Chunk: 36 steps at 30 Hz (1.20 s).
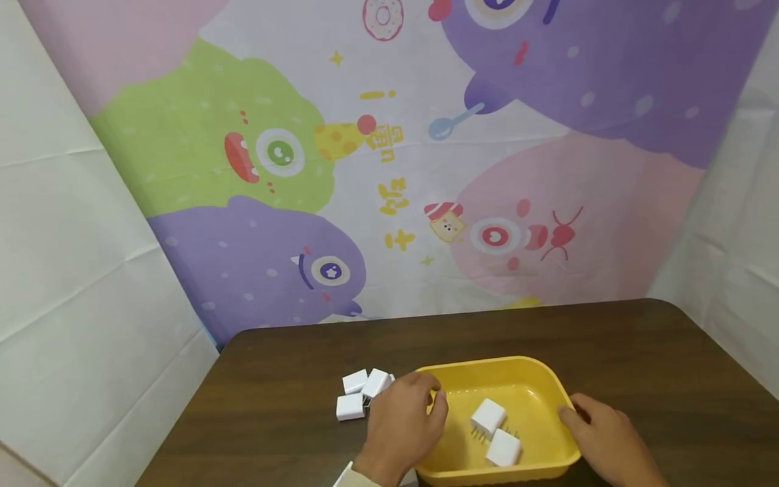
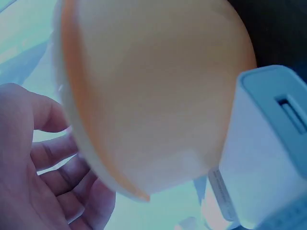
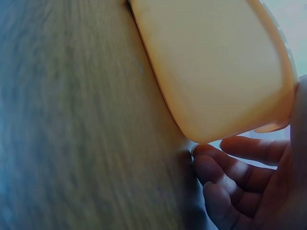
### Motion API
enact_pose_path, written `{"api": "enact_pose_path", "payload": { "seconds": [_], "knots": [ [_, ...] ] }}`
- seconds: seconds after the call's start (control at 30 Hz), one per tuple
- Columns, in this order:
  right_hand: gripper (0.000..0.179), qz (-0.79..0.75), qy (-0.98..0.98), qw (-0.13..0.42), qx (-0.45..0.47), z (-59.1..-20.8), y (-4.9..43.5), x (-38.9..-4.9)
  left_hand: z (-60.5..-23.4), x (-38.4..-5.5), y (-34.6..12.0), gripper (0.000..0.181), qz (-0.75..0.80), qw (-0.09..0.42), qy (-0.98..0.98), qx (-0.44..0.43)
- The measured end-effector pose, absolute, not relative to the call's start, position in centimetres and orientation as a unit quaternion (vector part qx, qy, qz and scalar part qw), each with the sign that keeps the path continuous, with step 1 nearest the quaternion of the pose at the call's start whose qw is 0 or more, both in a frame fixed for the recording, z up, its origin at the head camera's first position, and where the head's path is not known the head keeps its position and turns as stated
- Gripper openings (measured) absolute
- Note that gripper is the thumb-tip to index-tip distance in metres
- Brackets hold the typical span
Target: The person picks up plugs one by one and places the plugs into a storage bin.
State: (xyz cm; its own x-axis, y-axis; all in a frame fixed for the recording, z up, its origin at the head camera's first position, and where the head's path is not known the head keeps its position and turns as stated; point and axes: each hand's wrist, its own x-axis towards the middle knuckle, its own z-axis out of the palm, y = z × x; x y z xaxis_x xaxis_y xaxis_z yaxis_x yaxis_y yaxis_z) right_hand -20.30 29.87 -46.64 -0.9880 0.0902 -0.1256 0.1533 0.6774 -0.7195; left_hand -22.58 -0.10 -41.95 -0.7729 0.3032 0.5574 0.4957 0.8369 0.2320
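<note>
Toward the near side of the dark bench (image 1: 292,365), the yellow tray (image 1: 540,426) looks light, stiff and slick; take opposite rims. Your right hand (image 1: 611,436) grips its right rim; your left hand (image 1: 402,419) bends at the left, grip unclear. Inside, two hard white plugs (image 1: 504,447) could slide.

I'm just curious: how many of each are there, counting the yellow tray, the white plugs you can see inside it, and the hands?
Yellow tray: 1
White plugs visible inside it: 2
Hands, left hand and right hand: 2
Total: 5
</note>
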Motion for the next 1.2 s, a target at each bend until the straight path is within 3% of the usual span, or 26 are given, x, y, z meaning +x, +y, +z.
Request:
{"api": "enact_pose_path", "payload": {
  "seconds": [0.47, 1.2],
  "knots": [
    [0.038, -0.395, 0.915, 0.043, 0.065, -46.9, 30.1, -20.4, -41.7, -21.9, -3.0, 0.006, -0.207, 0.260, -0.929, -0.164],
    [0.037, -0.396, 0.914, 0.047, 0.074, -46.6, 29.8, -20.4, -43.8, -20.1, -6.8, 0.007, -0.153, 0.171, -0.972, -0.051]
  ]
}}
